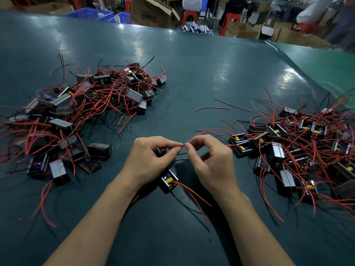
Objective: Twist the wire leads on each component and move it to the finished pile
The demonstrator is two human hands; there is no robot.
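Red leads (194,196) trailed toward us from the small black component (168,181) lying between our wrists; they looked limp and light. Our left hand (151,160) and right hand (213,162) each pinched one red wire tip (183,145) (best held right at the ends). Piles (76,112) flanked both hands; bare green mat (192,73) lay beyond.

two hands in view: left hand (151,158), right hand (211,160). one component (169,181) apart between them. two piles of components: left pile (76,112), right pile (299,146); units in each too tangled to count. two loose red wires (212,108) between piles. one table (192,73).
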